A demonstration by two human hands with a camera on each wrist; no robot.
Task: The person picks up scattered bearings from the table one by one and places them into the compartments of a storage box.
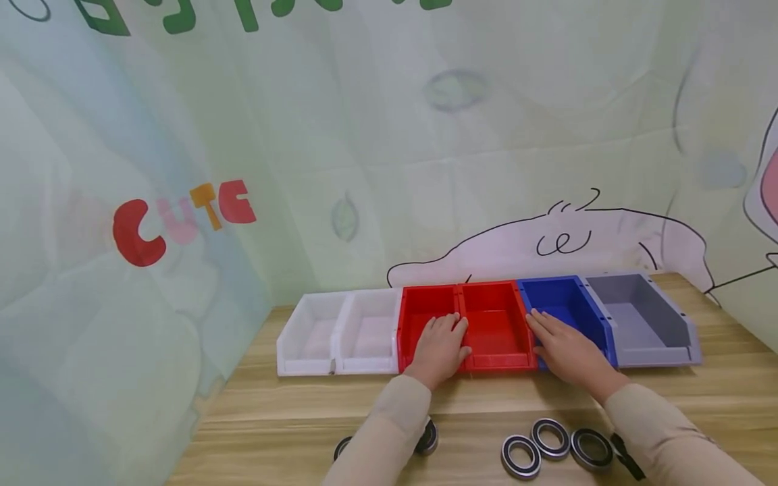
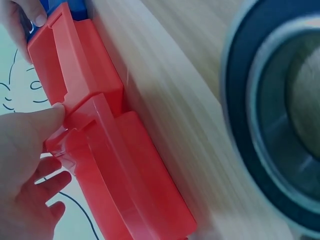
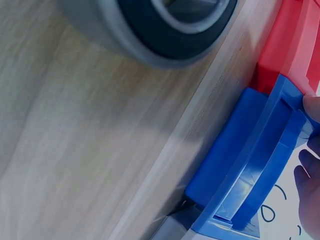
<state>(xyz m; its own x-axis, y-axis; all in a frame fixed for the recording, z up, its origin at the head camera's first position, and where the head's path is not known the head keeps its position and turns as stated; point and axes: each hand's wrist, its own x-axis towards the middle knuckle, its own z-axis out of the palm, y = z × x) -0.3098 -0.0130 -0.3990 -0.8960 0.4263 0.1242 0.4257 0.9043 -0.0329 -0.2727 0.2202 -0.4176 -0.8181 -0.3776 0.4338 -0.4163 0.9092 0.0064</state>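
Note:
Over the divider between the left red bin (image 1: pixel 419 298) and the right red bin (image 1: pixel 495 361) rests my left hand (image 1: pixel 439 347), fingers extended. In the left wrist view its thumb touches the corner where the two bins meet, and the other fingers are spread loosely behind. My right hand (image 1: pixel 568 351) lies with straight fingers along the border of the right red bin and the blue bin (image 1: pixel 598 317). Its thumb touches the blue bin's front corner in the right wrist view. Neither hand grips anything loose.
Two white bins (image 1: pixel 306 368) flank the red pair on the left; a grey bin (image 1: pixel 659 358) ends the row. Several ball bearings (image 1: pixel 521 457) lie on the wooden table (image 1: pixel 292 418) before the bins, some partly hidden by my left sleeve (image 1: pixel 389 425). A patterned cloth hangs behind.

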